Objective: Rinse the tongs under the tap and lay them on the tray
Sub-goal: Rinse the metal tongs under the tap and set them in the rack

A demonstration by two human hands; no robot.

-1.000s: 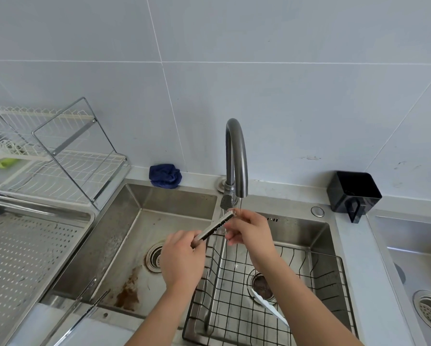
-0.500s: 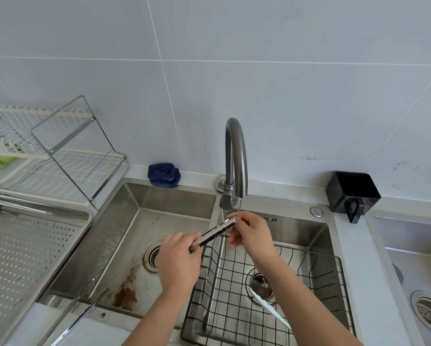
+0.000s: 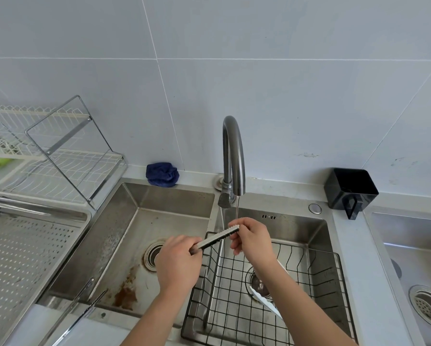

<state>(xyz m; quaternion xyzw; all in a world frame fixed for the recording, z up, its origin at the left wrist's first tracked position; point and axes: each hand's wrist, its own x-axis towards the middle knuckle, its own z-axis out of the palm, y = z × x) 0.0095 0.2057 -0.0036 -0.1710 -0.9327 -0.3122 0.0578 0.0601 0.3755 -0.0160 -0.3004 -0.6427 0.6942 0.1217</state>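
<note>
A pair of steel tongs (image 3: 217, 238) with serrated tips is held squeezed together under the curved tap (image 3: 232, 156), where a thin stream of water runs down. My left hand (image 3: 178, 264) grips the handle end of the tongs. My right hand (image 3: 250, 239) pinches the serrated tip end right below the spout. The perforated steel tray (image 3: 22, 253) lies at the far left. A second pair of tongs (image 3: 82, 308) rests across the sink's front left edge.
A black wire basket (image 3: 272, 295) sits in the right half of the double sink (image 3: 124, 221), with a white utensil (image 3: 267, 302) in it. A blue cloth (image 3: 162, 174), a dish rack (image 3: 59, 156) and a black holder (image 3: 350, 189) stand along the wall.
Both hands and the tongs have shifted slightly lower and the tongs now lie a little flatter under the stream. The grips are the same.
</note>
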